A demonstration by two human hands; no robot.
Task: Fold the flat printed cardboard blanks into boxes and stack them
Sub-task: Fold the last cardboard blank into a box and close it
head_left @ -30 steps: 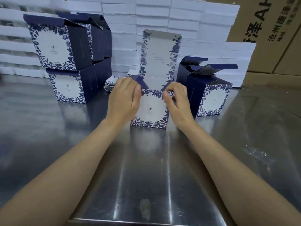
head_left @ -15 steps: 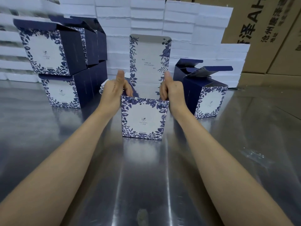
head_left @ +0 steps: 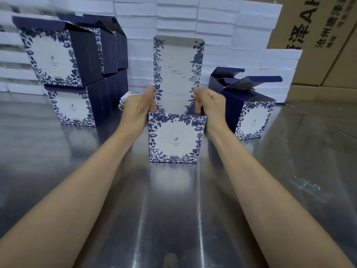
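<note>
A steel tabletop [head_left: 173, 219] fills the view, with two bare forearms reaching forward across it. Behind it rises a wall of white slabs [head_left: 173, 16], and brown cartons [head_left: 318, 35] stand at the far right. At the back left, finished blue-and-white floral boxes form a stack [head_left: 67, 64] two high. To the right stands an open box [head_left: 253, 117], its top flaps loose.

In the middle, between these, the box [head_left: 175, 140] being worked on stands on the tabletop. Its printed front faces the viewer and its lid [head_left: 177, 68] stands straight up at the back. The left hand [head_left: 137, 109] grips the box's left wall, thumb raised beside the lid. The right hand [head_left: 210, 107] is curled over the right wall, with one digit dipping inside the top edge. A small pile of flat blanks [head_left: 124, 99] peeks out just behind the left hand.

The body looks formed, and the step in hand appears to be settling the side flaps inward. The next move probably calls for keeping those flaps down, folding the lid forward, tucking its tongue behind the front wall, then carrying the box to the stack.
</note>
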